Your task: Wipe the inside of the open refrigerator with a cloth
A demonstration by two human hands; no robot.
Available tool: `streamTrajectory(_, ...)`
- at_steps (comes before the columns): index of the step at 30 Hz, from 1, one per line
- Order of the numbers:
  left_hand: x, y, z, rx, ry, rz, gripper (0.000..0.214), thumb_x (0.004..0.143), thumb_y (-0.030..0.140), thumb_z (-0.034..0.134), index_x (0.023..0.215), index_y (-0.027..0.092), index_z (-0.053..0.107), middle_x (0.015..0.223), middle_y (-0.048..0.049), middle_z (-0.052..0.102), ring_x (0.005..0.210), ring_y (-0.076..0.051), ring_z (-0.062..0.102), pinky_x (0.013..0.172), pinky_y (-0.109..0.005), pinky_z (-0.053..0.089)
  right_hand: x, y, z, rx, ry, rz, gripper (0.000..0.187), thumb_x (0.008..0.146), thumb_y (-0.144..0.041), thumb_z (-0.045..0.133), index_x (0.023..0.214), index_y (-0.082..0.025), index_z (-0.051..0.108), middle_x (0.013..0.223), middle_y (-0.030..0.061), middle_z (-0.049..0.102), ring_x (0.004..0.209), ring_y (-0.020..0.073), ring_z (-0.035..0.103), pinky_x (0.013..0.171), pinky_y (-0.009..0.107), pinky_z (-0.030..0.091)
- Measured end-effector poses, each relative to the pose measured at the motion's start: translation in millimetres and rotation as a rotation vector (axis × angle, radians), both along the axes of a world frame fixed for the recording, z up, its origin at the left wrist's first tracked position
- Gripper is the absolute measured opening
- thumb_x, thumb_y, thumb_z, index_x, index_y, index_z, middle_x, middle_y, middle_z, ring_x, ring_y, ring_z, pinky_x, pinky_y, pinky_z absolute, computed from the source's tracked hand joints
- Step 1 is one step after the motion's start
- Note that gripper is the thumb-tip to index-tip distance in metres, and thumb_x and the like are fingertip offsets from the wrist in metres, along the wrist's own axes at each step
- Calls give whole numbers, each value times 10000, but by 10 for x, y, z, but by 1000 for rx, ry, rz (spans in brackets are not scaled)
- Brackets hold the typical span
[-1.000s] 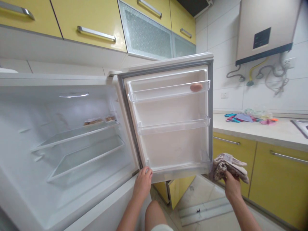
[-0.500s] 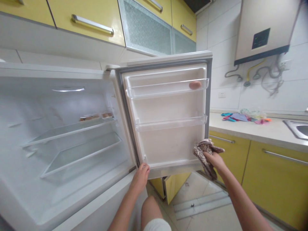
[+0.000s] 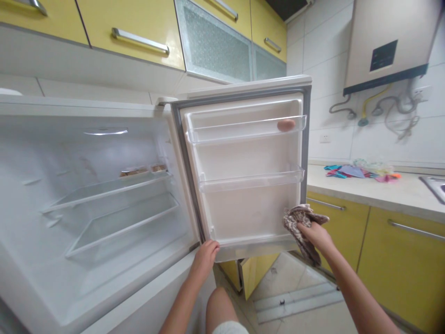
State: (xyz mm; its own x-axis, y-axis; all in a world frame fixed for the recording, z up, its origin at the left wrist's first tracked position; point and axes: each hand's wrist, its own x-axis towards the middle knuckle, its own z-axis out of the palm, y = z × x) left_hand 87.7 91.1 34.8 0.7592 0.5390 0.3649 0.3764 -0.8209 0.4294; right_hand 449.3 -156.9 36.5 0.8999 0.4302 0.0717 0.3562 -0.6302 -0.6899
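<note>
Right hand (image 3: 314, 233) grips the patterned cloth (image 3: 299, 222), pressing it against the open fridge door (image 3: 250, 208) at its four o'clock corner. Left hand (image 3: 206, 256), fingers curled, clutches the door's bottom edge at seven o'clock.

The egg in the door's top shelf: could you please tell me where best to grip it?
Probably from above, pinching across its narrow middle: the egg lies on its side behind the clear shelf rail, which blocks a frontal reach.
</note>
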Motion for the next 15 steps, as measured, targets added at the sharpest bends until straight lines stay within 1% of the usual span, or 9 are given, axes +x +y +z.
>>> streamTrajectory(3, 0, -22, 12, -2, 8, 12, 277, 933, 258, 401, 917, 208, 672, 959, -74, 681, 941, -222, 639, 855, -336, 485, 0, -7, 43, 61, -3, 29, 586, 702, -725, 604, 882, -180, 727, 874, 178, 731, 1035, 405, 678, 948, 506, 488)
streamTrajectory(4, -1, -33, 17, 3, 15, 18, 283, 937, 253, 394, 926, 208, 673, 963, -73, 682, 941, -218, 641, 856, -331, 487, -3, -2, 68, 78, -5, 32, 561, 667, -726, 644, 822, -193, 721, 837, 172, 724, 1024, 413, 678, 949, 526, 483)
streamTrajectory(7, -11, -80, 49, 53, 60, 34, 285, 956, 248, 379, 957, 219, 663, 992, -67, 687, 973, -204, 646, 875, -312, 484, -10, 37, 157, 76, -3, 1, 408, 595, -613, 745, 625, -217, 653, 734, 156, 697, 961, 425, 685, 929, 572, 479)
streamTrajectory(9, -15, -117, 88, 102, 136, 53, 275, 969, 247, 378, 988, 229, 652, 1025, -59, 696, 991, -197, 654, 877, -302, 478, -2, 67, 201, 62, 4, -16, 342, 574, -523, 766, 548, -224, 604, 682, 142, 680, 936, 423, 686, 917, 579, 480)
streamTrajectory(12, 4, -159, 152, 157, 291, 115, 269, 991, 308, 385, 1030, 237, 642, 1074, -54, 711, 975, -205, 681, 814, -297, 476, 35, 87, 210, 57, 18, 7, 302, 587, -478, 757, 539, -226, 597, 678, 131, 674, 956, 412, 682, 926, 560, 481)
streamTrajectory(15, 56, -172, 198, 169, 343, 143, 298, 1004, 365, 382, 990, 232, 649, 1060, -54, 728, 978, -210, 690, 795, -291, 464, 71, 78, 169, 73, 34, 25, 280, 625, -480, 732, 627, -214, 646, 758, 137, 695, 1004, 402, 673, 937, 531, 484)
